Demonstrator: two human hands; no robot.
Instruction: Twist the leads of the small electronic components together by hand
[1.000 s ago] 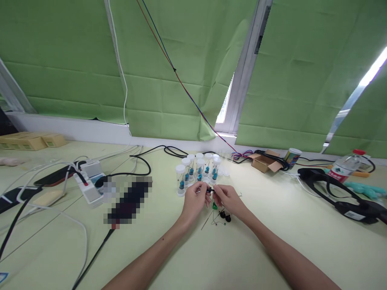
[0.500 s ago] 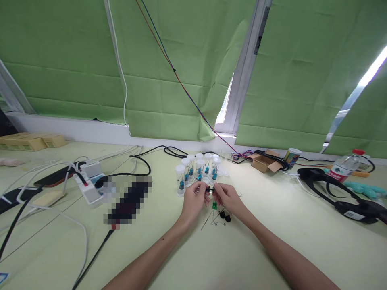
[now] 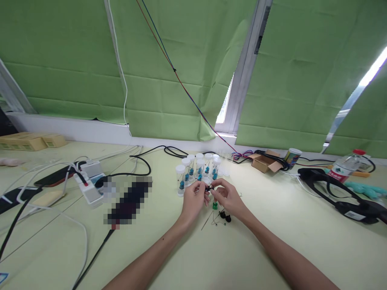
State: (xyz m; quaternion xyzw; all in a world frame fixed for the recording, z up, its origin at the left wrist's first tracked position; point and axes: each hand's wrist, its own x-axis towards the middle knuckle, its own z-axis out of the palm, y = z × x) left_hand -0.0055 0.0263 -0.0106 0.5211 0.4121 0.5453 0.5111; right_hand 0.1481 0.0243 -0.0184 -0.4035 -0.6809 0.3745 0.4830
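My left hand (image 3: 193, 199) and my right hand (image 3: 227, 197) meet above the pale green table (image 3: 272, 241), fingertips pinched together on a small black component (image 3: 208, 188) with thin wire leads. Just behind them stand several clear vials (image 3: 198, 168) with white caps, each holding a blue part. Under my right hand lie a small green part (image 3: 214, 206), two black round parts (image 3: 225, 216) and loose thin wires (image 3: 211, 219).
A white power strip (image 3: 87, 186) with cables lies at the left beside a blurred dark object (image 3: 128, 201). A cardboard box (image 3: 263, 162), a can (image 3: 292, 156), a water bottle (image 3: 344, 166) and a black headset (image 3: 341, 193) sit at the right. Green blinds hang behind.
My right hand has shifted slightly left and its fingers have curled closer round the black component. The left hand has hardly moved.
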